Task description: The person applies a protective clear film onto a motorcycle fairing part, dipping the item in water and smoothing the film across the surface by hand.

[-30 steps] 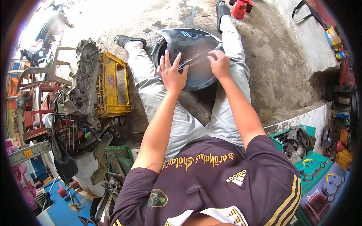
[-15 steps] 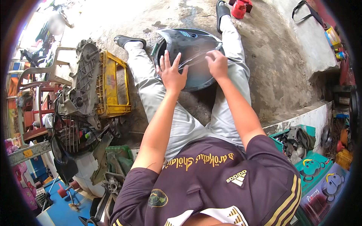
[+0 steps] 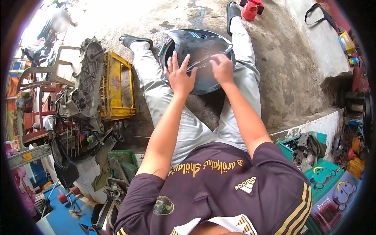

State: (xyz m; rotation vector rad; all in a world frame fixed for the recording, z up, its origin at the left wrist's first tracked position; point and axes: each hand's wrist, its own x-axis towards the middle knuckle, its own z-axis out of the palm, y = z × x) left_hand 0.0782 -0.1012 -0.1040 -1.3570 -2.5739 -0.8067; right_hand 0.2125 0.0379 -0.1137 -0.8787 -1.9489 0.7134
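Between my legs is a round, dark basin holding cloudy grey liquid. A dark, curved, motorcycle-like body panel with a small round hole and blue-and-white stripes lies across its far side. A shiny, translucent strip or edge runs between my hands; its kind is unclear. My left hand is open, fingers spread over the near left side of the panel and basin. At the strip's right end, my right hand has its fingers curled down and pressed together; what they hold is hidden.
Left of my leg stand a yellow crate and a grey engine casing. A green bin of parts and a teal case are at my right. A red object lies beyond my right foot.
My right hand has moved slightly left and toward me along the strip. My left hand stays nearly in place, and the view has shifted a little.
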